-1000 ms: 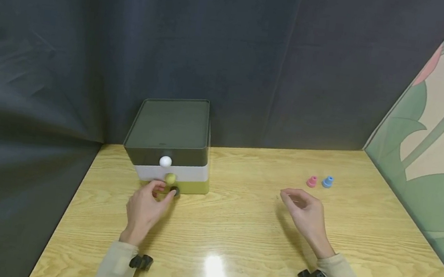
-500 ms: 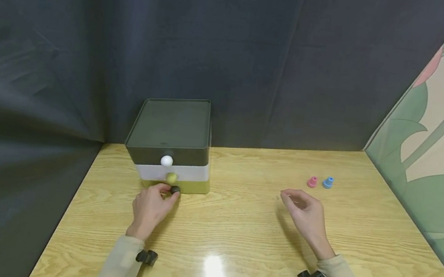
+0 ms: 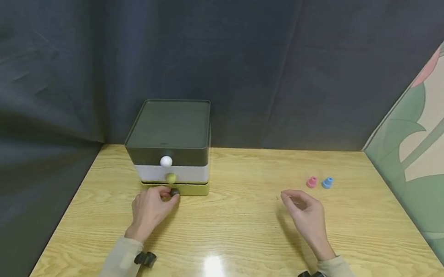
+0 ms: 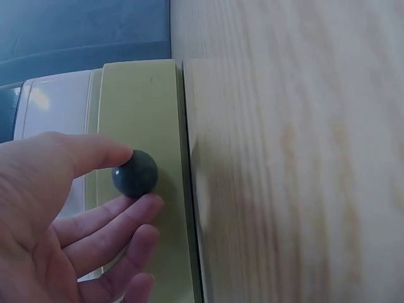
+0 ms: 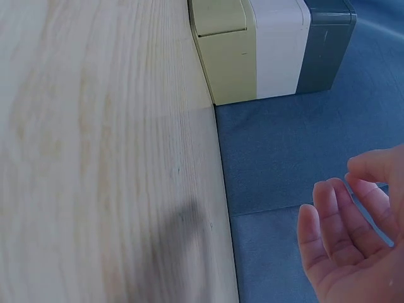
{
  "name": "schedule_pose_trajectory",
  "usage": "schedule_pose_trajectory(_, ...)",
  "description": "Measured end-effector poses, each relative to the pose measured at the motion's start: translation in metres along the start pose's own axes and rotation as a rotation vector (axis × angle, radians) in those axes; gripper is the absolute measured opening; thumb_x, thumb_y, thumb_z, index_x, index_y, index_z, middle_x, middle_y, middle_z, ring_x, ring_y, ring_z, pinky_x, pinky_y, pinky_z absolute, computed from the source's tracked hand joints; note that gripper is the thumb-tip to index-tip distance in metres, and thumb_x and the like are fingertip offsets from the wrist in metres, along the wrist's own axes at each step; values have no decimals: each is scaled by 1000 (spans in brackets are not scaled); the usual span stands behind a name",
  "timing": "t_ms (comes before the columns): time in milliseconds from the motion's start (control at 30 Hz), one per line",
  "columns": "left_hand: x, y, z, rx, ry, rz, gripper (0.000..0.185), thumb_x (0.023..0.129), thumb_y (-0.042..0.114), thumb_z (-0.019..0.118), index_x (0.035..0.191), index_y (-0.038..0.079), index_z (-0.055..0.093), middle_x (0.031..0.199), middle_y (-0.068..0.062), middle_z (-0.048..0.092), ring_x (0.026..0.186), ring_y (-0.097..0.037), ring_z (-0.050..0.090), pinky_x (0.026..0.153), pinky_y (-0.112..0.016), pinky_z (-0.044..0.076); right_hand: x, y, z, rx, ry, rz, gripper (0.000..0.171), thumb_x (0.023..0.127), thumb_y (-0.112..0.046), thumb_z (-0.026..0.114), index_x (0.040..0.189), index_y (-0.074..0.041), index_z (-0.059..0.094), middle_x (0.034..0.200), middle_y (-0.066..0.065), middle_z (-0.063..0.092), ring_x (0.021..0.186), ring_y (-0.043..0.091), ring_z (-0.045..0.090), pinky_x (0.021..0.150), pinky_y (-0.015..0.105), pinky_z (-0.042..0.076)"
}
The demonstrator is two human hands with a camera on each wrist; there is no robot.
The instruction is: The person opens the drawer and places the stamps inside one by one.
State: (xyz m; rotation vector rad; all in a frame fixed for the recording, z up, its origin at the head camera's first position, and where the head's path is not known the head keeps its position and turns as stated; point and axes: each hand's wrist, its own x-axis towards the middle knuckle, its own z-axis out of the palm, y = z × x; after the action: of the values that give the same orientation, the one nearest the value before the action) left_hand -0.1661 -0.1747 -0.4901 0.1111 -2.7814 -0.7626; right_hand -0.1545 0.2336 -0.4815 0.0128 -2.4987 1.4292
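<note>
My left hand (image 3: 152, 208) pinches the round dark knob (image 4: 135, 173) of the bottom drawer between thumb and fingertips. That yellow-green drawer (image 3: 196, 190) stands slightly out, a thin dark gap showing above its front. It belongs to a small three-tier drawer box (image 3: 170, 123) with a dark top tier, a white middle one and a green bottom. A white knob (image 3: 166, 161) and a green knob (image 3: 171, 178) mark the upper drawers. Over the table to the right, my right hand (image 3: 307, 218) hovers with loosely bent fingers and nothing in them.
Beyond my right hand, a pink stepped cone-like piece (image 3: 312, 182) and a similar blue piece (image 3: 327, 183) stand on the wooden table (image 3: 236, 223). A dark curtain (image 3: 247, 67) hangs behind and left; a flower-patterned panel (image 3: 441, 184) borders the right side.
My left hand has moved slightly right and closed its fingertips on the dark knob. The bottom drawer has come out a little towards me. My right hand has stayed in place.
</note>
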Motion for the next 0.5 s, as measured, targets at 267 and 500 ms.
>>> schedule_pose_trajectory(267, -13, 2, -9, -13, -55, -14, 27, 89, 42, 81, 102, 18, 86, 84, 7, 82, 72, -17, 73, 62, -33, 50, 0, 1, -1, 0, 7, -13, 24, 103, -24, 71, 116, -6, 80, 118, 15, 80, 91, -12, 66, 84, 13, 53)
schedule_pose_trajectory(500, -28, 4, -15, -8, -74, -16, 23, 88, 40, 82, 100, 21, 86, 87, 6, 83, 80, -19, 77, 62, -33, 52, 1, 0, -2, 15, 0, -5, 23, 103, -25, 72, 115, -6, 80, 118, 15, 80, 91, -11, 67, 83, 14, 54)
